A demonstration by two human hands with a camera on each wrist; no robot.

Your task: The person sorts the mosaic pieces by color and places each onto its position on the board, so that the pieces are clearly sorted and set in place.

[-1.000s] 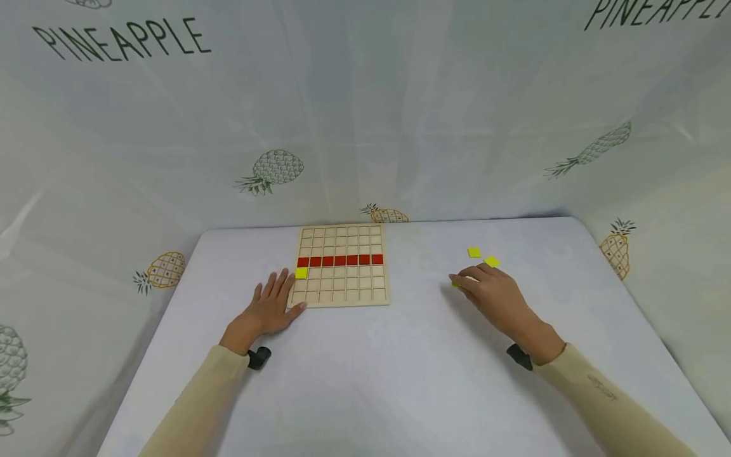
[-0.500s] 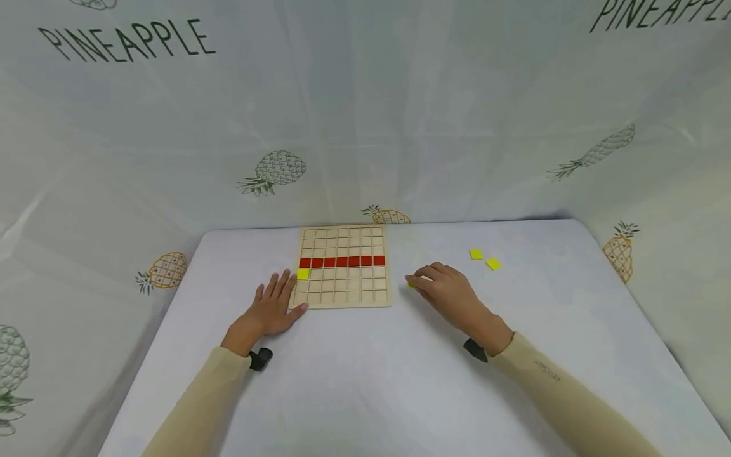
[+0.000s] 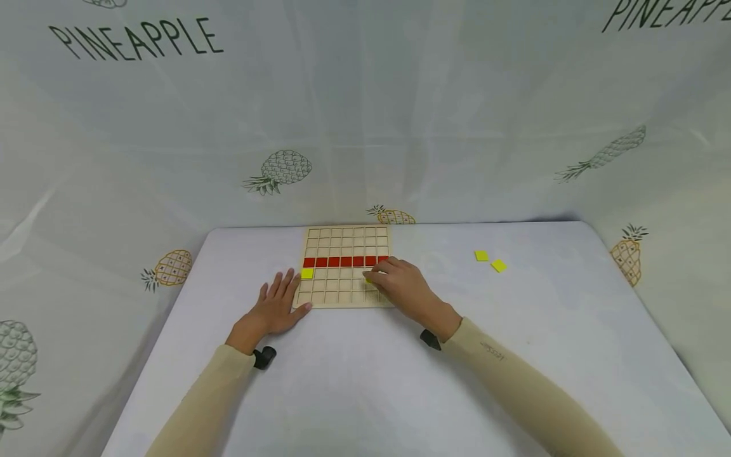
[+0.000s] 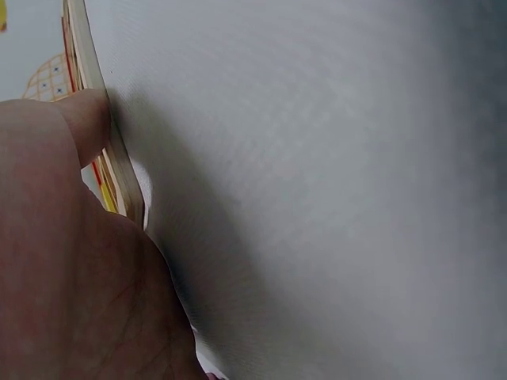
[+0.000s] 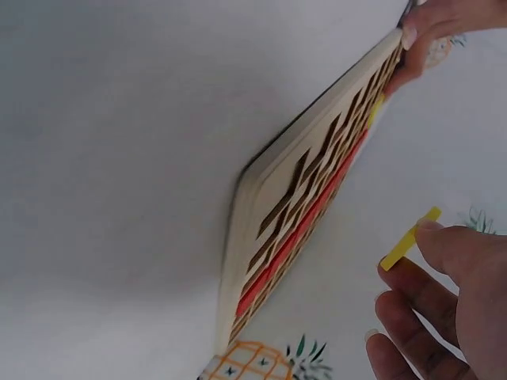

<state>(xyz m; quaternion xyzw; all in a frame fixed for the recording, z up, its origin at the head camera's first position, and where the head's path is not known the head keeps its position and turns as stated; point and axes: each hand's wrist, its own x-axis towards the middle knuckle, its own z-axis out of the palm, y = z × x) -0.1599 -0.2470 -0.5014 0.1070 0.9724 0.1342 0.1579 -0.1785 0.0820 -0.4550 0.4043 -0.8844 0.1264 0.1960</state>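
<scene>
A wooden grid board (image 3: 342, 296) lies near the table's back edge. One of its rows holds several red square tiles (image 3: 346, 261), and a yellow tile (image 3: 307, 273) sits in the leftmost cell of the row in front. My left hand (image 3: 273, 311) rests flat with fingers spread at the board's left edge, its thumb touching the near-left corner. Between thumb and finger, my right hand (image 3: 407, 289) pinches another yellow tile (image 5: 410, 239) over the right part of the board. In the right wrist view that tile is raised above the board's surface.
Two loose yellow tiles, one farther back (image 3: 481, 256) and one turned askew (image 3: 499, 265), lie on the white table (image 3: 354, 381) to the right of the board. Behind the table hangs a curtain (image 3: 457, 127) printed with pineapples.
My right hand has carried its yellow tile leftward from beside the loose tiles to over the board's right side. My left hand has stayed at the board's left edge.
</scene>
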